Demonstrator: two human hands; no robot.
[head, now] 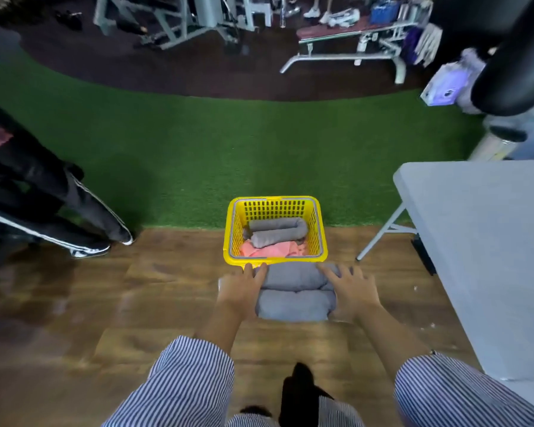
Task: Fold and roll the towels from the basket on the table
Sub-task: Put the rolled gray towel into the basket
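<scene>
- Wood floor (173,303) meets green turf (198,149); gym frames stand beyond, a grey table (487,241) at right.
- Yellow basket (275,260) on the floor holds a rolled grey towel (278,231) and a pink cloth (272,249).
- Nearer, a folded grey towel (295,292) lies touching the basket.
- Left hand (242,288) and right hand (350,288), fingers spread wide, press its two ends.

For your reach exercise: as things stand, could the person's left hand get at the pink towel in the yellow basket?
Probably yes: the left hand lies beside the basket's near rim, the basket is open-topped, and the pink towel lies uncovered at that side.
</scene>
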